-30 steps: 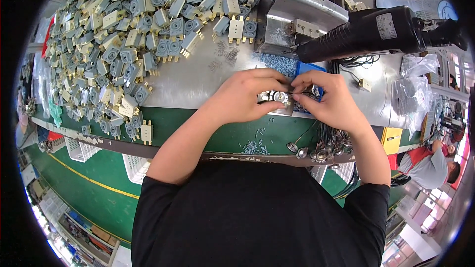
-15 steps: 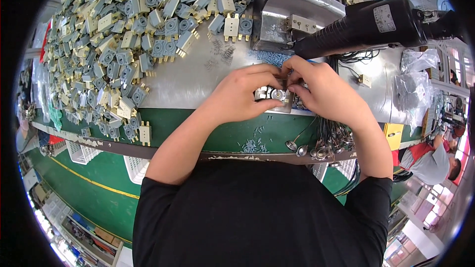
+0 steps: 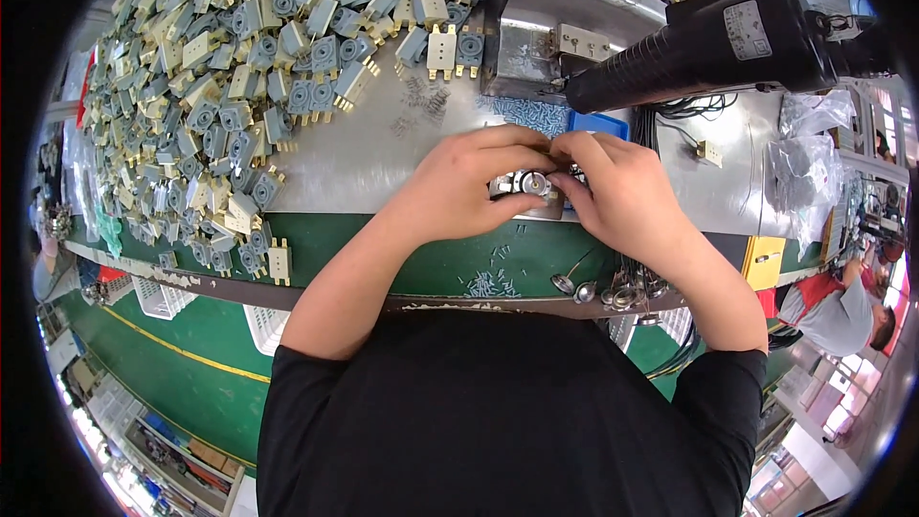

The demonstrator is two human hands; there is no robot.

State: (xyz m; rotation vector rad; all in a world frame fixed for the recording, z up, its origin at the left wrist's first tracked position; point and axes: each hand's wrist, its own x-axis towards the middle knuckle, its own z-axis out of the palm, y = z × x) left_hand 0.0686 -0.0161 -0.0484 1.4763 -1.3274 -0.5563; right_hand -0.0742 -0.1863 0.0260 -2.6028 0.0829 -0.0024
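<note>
Between my hands, at the edge of the steel bench, sits a small round metal part with a dark ring. My left hand closes around its left side, thumb below and fingers curled above. My right hand is pinched at the part's right side, thumb and fingertips together. Whatever lies between those right fingertips is hidden. Just beyond my fingers are many small blue-grey screws and a blue tray.
A large heap of grey-and-cream switch blocks covers the left. Springs lie beside it. A black power screwdriver reaches in from the right. Loose screws and wired metal discs lie along the green front edge.
My right hand has shifted slightly down and inward, uncovering the blue tray behind it. My left hand stays around the metal part. The view has shifted a little.
</note>
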